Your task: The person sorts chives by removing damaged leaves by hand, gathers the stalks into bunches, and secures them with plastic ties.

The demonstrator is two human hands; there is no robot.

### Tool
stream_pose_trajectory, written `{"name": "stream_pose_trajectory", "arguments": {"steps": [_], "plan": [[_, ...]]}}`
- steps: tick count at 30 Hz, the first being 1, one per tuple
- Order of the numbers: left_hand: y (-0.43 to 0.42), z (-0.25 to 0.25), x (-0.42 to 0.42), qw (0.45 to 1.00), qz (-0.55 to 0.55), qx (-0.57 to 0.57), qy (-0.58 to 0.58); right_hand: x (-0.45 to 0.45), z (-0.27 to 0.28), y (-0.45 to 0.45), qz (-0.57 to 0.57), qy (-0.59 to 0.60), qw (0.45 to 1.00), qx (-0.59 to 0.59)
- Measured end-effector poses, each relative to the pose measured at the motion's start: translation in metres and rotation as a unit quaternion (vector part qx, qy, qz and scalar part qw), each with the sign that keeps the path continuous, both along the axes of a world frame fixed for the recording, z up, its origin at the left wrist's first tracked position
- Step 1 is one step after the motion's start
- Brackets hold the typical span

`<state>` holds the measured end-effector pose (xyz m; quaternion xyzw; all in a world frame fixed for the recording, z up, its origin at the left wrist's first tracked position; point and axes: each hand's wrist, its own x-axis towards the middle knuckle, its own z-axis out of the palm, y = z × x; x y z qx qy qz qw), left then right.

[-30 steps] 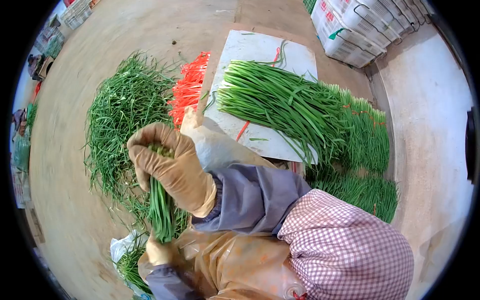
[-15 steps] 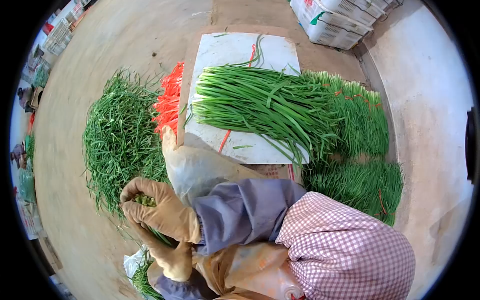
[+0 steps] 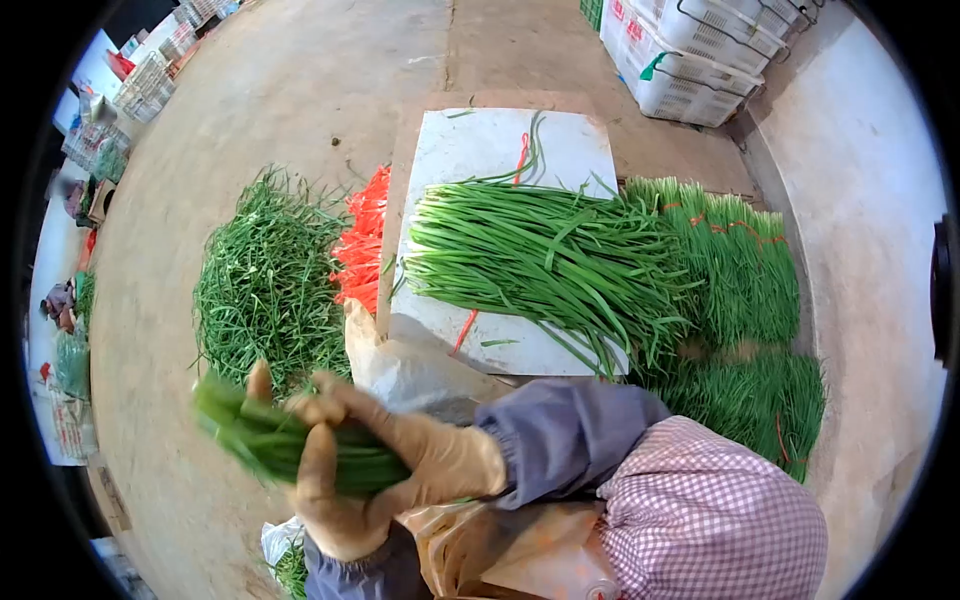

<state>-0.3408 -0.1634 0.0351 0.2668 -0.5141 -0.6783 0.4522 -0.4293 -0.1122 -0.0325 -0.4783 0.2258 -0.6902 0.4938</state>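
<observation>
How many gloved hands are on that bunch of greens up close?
2: the right hand at the upper side of the bunch, the left hand below it. Some fingers are hidden or blurred.

The right arm [image 3: 575, 435] reaches across the body, elbow bent, forearm nearly level, its blue sleeve gathered at the wrist. The right hand [image 3: 440, 455], gloved in tan, points left with its fingers [image 3: 345, 395] curled over. The left hand [image 3: 340, 520], gloved alike, comes up from below, wrist lowest, thumb raised in front, closed in a grip. Both hands meet low before the body, slightly blurred.
</observation>
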Motion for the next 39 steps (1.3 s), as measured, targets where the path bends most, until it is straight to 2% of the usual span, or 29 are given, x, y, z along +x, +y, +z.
{"name": "stream_pose_trajectory", "arguments": {"steps": [2, 4, 5, 6, 7, 8, 9, 12, 14, 15, 17, 18, 20, 21, 23, 25, 28, 29, 32, 34, 35, 38, 39], "plan": [[0.007, 0.019, -0.028, 0.994, -0.042, 0.104, 0.008, -0.036, 0.010, 0.008, -0.066, 0.091, 0.994, 0.018], [0.007, 0.024, -0.042, 0.978, -0.141, 0.072, -0.138, -0.061, 0.021, 0.036, -0.104, 0.070, 0.985, 0.122], [0.001, 0.014, -0.049, 0.971, -0.213, 0.012, -0.110, -0.079, 0.028, 0.048, -0.063, 0.002, 0.986, 0.157], [-0.005, 0.012, -0.057, 0.957, -0.251, -0.042, -0.137, -0.102, 0.034, 0.060, -0.019, -0.065, 0.979, 0.192], [-0.010, 0.010, -0.064, 0.940, -0.284, -0.099, -0.160, -0.133, 0.029, 0.080, -0.048, -0.004, 0.958, 0.283], [-0.015, 0.008, -0.071, 0.919, -0.314, -0.157, -0.177, -0.161, 0.032, 0.092, -0.091, 0.052, 0.943, 0.317], [-0.023, 0.001, -0.073, 0.886, -0.327, -0.194, -0.264, -0.190, 0.034, 0.105, -0.129, 0.106, 0.921, 0.353], [-0.048, -0.038, -0.088, 0.753, -0.358, -0.289, -0.470, -0.235, 0.078, 0.100, -0.230, 0.353, 0.853, 0.307], [-0.061, -0.075, -0.100, 0.708, -0.400, -0.287, -0.507, -0.247, 0.095, 0.080, -0.246, 0.468, 0.785, 0.323], [-0.063, -0.074, -0.107, 0.695, -0.406, -0.286, -0.520, -0.250, 0.099, 0.069, -0.246, 0.505, 0.753, 0.343], [-0.065, -0.073, -0.126, 0.667, -0.421, -0.280, -0.547, -0.269, 0.050, 0.039, -0.229, 0.607, 0.700, 0.298], [-0.069, -0.084, -0.130, 0.665, -0.415, -0.323, -0.531, -0.276, 0.015, 0.024, -0.215, 0.655, 0.671, 0.273], [-0.073, -0.083, -0.136, 0.688, -0.427, -0.256, -0.527, -0.280, -0.044, 0.010, -0.129, 0.739, 0.615, 0.243], [-0.076, -0.084, -0.138, 0.702, -0.424, -0.235, -0.521, -0.270, -0.041, 0.007, -0.107, 0.718, 0.616, 0.307], [-0.079, -0.087, -0.138, 0.729, -0.419, -0.188, -0.507, -0.272, -0.028, 0.008, -0.114, 0.663, 0.678, 0.297], [-0.078, -0.090, -0.138, 0.731, -0.420, -0.202, -0.498, -0.275, -0.012, 0.013, -0.109, 0.618, 0.727, 0.280], [-0.078, -0.091, -0.139, 0.740, -0.424, -0.209, -0.479, -0.264, -0.016, 0.020, -0.146, 0.620, 0.725, 0.263], [-0.078, -0.092, -0.138, 0.745, -0.424, -0.208, -0.471, -0.256, -0.026, 0.020, -0.175, 0.648, 0.700, 0.244], [-0.080, -0.096, -0.136, 0.739, -0.427, -0.225, -0.470, -0.203, -0.029, 0.013, -0.213, 0.741, 0.564, 0.295], [-0.077, -0.098, -0.130, 0.720, -0.408, -0.307, -0.470, -0.182, -0.042, 0.011, -0.226, 0.792, 0.484, 0.297], [-0.076, -0.099, -0.128, 0.709, -0.397, -0.348, -0.468, -0.180, -0.049, 0.011, -0.239, 0.795, 0.475, 0.291], [-0.068, -0.064, -0.131, 0.733, -0.341, -0.308, -0.502, -0.181, -0.054, 0.010, -0.240, 0.795, 0.473, 0.295], [-0.069, -0.056, -0.132, 0.703, -0.270, -0.449, -0.481, -0.181, -0.054, 0.010, -0.234, 0.793, 0.476, 0.301]]}}
